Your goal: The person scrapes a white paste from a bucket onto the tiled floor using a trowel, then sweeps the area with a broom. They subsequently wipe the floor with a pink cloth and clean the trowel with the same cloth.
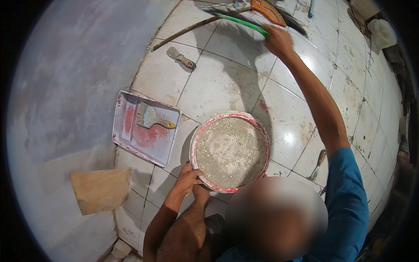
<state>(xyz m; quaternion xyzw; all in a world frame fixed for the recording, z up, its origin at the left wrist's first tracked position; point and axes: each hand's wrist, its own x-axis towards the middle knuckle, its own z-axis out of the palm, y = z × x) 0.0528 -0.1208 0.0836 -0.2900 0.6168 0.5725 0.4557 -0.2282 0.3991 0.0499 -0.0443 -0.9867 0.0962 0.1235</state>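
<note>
A round bucket or tub with a red-smeared rim point(230, 190), filled with grey, crumbly material, stands on the tiled floor close before me. At its lower left rim, my left hand point(188, 178) grips the edge. My right arm reaches far forward, and my right hand point(279, 40) is shut on a green handle point(244, 23), which looks like part of a dark-bristled brush or broom; motion blurs it. Beyond lies an orange fan-shaped broom head point(269, 12) with a long stick. A worn putty knife point(181, 59) rests on the tiles left of my right hand.
A paint tray point(173, 137) holding a wide brush point(150, 118) lies left of the bucket by the painted wall point(75, 82). A tan board point(100, 191) is at the wall's lower part. Another tool point(317, 165) lies right. A whitish container point(382, 33) stands far right.
</note>
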